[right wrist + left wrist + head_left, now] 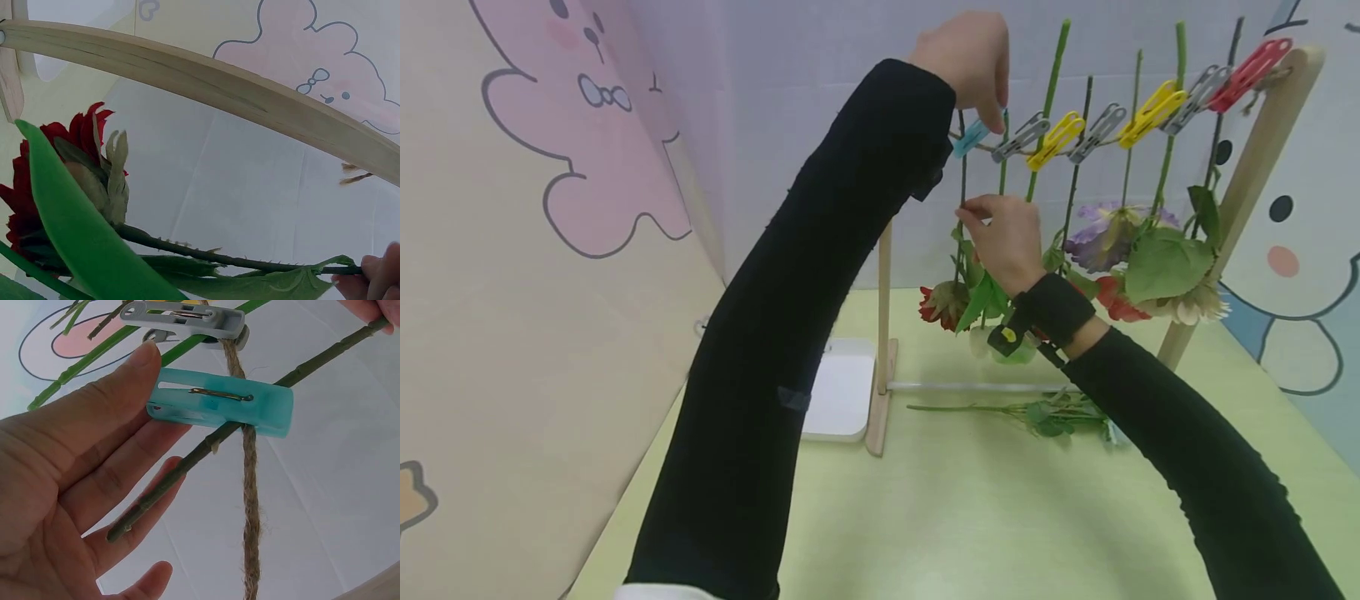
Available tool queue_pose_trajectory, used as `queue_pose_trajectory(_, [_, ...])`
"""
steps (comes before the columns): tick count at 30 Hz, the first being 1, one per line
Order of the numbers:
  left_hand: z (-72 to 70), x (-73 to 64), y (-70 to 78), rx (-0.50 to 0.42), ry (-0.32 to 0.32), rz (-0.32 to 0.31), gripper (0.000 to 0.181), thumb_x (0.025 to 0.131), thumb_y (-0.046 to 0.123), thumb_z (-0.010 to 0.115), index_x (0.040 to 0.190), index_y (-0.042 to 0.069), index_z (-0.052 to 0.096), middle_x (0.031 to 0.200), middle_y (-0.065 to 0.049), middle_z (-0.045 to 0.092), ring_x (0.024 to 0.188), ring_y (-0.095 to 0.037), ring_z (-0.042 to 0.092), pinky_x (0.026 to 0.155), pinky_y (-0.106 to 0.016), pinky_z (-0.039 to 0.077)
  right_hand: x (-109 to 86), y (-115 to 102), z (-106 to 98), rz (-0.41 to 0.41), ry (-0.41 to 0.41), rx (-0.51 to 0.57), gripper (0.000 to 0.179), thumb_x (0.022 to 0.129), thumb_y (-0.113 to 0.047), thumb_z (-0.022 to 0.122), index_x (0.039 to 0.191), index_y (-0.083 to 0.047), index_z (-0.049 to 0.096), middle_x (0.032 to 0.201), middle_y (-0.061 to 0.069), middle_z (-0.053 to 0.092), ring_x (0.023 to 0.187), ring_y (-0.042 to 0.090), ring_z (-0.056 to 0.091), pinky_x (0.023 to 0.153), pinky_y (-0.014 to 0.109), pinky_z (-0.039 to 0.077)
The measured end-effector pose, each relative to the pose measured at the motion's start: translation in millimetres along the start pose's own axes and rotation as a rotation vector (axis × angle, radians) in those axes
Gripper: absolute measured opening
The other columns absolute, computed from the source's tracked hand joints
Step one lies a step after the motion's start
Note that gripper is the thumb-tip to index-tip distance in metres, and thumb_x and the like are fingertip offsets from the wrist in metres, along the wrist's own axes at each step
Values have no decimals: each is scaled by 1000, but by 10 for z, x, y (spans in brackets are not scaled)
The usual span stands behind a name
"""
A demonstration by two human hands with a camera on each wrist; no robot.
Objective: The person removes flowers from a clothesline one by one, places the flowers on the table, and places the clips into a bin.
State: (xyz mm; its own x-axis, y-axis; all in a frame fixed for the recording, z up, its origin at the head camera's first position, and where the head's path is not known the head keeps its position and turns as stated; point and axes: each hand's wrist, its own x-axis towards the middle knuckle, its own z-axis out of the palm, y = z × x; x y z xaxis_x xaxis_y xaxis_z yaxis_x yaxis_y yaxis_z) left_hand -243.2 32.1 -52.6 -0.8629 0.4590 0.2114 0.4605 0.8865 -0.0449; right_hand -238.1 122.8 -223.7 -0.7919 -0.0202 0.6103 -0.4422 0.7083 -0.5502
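Note:
My left hand pinches a light blue clothespin between thumb and fingers. The clothespin lies across a twine cord and a dark green flower stem. Lower on that same stem, my right hand pinches it between thumb and fingertips. A red flower hangs head down at the stem's lower end, clear of the table. Beside the blue clothespin, a grey clothespin holds a bright green stem on the cord.
More flowers hang upside down from grey, yellow and red clothespins, such as a purple flower. The wooden rack stands on the pale green table. A leafy stem lies below, and a white tray sits at the left.

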Motion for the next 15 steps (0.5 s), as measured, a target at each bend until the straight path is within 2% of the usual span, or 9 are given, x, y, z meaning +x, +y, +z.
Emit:
queue_pose_trajectory(3, [-2,-5,7,-26,14,-22,27,81,38,66,105,25,68,99,12,59,95,-7,47,109,-29,26,-1,13,4,9,5,7,23,90,-16,59,102,2,69,95,20,69,35,-7,38,79,39,48])
queue_pose_trajectory(6, [-2,-6,-8,-42,16,-24,21,80,38,67,97,25,68,86,15,54,94,-7,46,109,-30,25,-2,23,9,6,7,12,23,90,-15,58,102,3,68,95,21,69,35,-11,35,82,40,47])
queue_pose_trajectory(9, [9,-3,-50,-61,22,-17,17,80,38,68,91,25,67,79,16,51,90,-6,46,105,-27,29,-6,31,17,-8,13,23,23,90,-13,59,102,4,68,94,22,68,35,-14,33,85,39,46])
queue_pose_trajectory(12, [36,0,-112,-100,35,-12,17,80,38,68,88,23,67,76,16,50,83,-5,45,96,-24,35,-20,32,26,-24,10,36,23,90,-12,59,102,4,67,94,23,68,35,-14,32,71,31,47])
queue_pose_trajectory(15, [62,3,-170,-142,48,-9,19,81,37,67,90,20,68,75,15,51,80,-4,44,91,-23,37,-32,26,34,-38,4,43,23,90,-12,59,103,4,67,93,22,68,35,-14,33,55,19,39])
